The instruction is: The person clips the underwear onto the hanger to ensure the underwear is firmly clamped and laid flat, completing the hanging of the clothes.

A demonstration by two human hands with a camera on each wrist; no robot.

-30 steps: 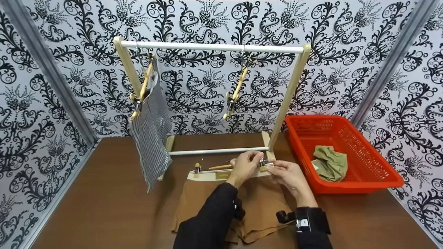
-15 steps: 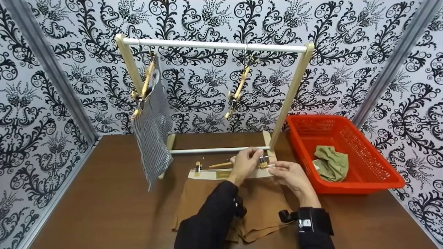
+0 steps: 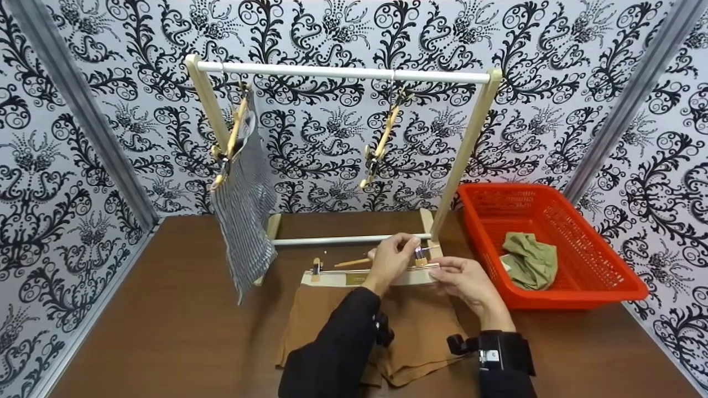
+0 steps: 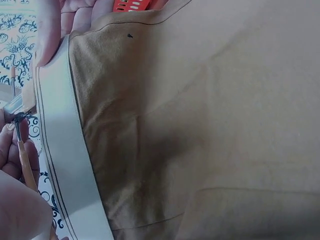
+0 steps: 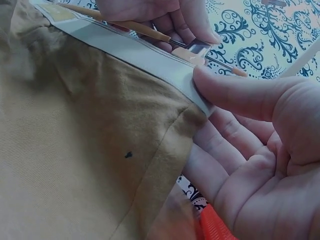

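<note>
Brown shorts [image 3: 423, 326] lie on the table with their cream waistband [image 3: 332, 279] toward the rack. My left hand [image 3: 390, 262] pinches the right clip [image 3: 420, 255] of a wooden clip hanger [image 3: 354, 262]. That clip [image 5: 197, 49] is right at the waistband's top edge. Between thumb and fingers, my right hand [image 3: 467, 282] holds the waistband's right corner; its thumb [image 5: 240, 92] presses on the front and its fingers lie behind. The hanger's left clip [image 3: 316, 267] sits over the waistband's left end. My left arm covers part of the shorts.
Behind the shorts stands a rack with a white top rail [image 3: 343, 71]. From it hang a striped grey garment [image 3: 246, 204] on a hanger and a bare clip hanger [image 3: 384, 135]. At right, a red basket [image 3: 608, 276] contains a green garment [image 3: 530, 262].
The right clip has moved up from over the waistband to its top edge, with my left hand on it. My right fingers have gone from beside the clip to the waistband's corner.
</note>
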